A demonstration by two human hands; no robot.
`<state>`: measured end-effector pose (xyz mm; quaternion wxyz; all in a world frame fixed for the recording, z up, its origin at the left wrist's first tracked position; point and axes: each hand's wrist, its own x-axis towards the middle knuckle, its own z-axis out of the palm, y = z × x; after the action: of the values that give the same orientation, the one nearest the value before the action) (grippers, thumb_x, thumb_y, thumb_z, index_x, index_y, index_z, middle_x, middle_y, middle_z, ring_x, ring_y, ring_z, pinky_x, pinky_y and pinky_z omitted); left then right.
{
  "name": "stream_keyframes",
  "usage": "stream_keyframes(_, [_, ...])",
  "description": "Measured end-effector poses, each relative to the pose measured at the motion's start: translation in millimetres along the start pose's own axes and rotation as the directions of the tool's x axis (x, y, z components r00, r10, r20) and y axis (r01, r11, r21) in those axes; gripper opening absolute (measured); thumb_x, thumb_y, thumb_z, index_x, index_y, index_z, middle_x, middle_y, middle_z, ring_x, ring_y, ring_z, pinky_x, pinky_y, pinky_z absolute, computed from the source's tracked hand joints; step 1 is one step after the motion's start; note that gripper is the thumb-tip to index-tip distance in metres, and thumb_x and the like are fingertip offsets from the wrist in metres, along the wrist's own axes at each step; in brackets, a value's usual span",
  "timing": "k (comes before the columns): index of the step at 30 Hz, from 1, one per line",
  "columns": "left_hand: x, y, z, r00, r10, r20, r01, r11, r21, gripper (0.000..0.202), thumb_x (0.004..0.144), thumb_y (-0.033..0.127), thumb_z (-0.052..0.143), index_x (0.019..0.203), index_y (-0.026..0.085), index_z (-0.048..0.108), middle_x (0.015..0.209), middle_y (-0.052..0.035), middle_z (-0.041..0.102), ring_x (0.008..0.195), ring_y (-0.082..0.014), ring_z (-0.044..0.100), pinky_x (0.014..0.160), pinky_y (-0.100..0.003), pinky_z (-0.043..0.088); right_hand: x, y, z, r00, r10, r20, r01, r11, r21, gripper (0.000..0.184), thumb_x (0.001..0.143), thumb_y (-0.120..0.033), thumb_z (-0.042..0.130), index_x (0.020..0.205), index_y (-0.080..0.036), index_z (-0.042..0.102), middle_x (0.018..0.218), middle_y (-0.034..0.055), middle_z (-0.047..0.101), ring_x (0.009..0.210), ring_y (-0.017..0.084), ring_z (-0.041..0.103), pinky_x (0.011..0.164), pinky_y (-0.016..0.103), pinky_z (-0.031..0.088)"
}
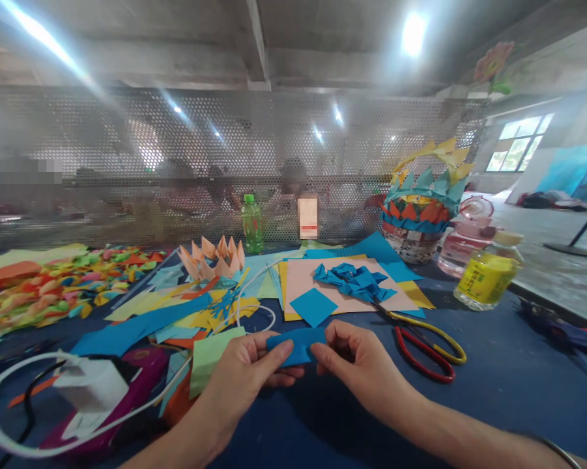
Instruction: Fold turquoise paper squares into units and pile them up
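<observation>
Between both hands, just above the table, is a small folded piece of blue paper [301, 346]. My left hand [260, 360] pinches its left end, thumb on top and fingers beneath. At its right end my right hand [348, 352] grips the paper between thumb and fingers. Beyond them a blue paper square [314, 307] lies on a stack of pink and yellow sheets [298, 270]. Several folded blue paper pieces [354, 281] are heaped on the same stack. Scissors [427, 345] with red and yellow handles rest to the right, their tips near that heap.
A purple power strip [144, 365] with a white charger [90, 384] and cable sits at left. Behind are many small folded papers [68, 280], an orange paper ring [212, 259] and a green bottle [251, 225]. A paper basket [417, 215] and yellow-labelled bottle [488, 273] stand right.
</observation>
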<state>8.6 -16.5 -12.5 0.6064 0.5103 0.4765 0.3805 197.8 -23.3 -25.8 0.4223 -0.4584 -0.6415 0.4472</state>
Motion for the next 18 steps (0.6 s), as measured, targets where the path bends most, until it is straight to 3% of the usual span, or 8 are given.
stream_keyframes(18, [-1.6,4.6,1.8,0.999,0.041,-0.025,-0.038,0.996,0.082,0.033,0.060,0.041,0.083,0.076,0.015,0.070,0.067,-0.0039,0.073,0.067,-0.0193,0.070,0.062,-0.025,0.054,-0.9,-1.7,0.0,0.999,0.038,0.018,-0.039,0.998,0.047,0.033,0.082,-0.043,0.062,0.066,-0.019,0.046,0.059,-0.0010,0.061,0.056,0.012,0.052,0.055,0.023,0.037])
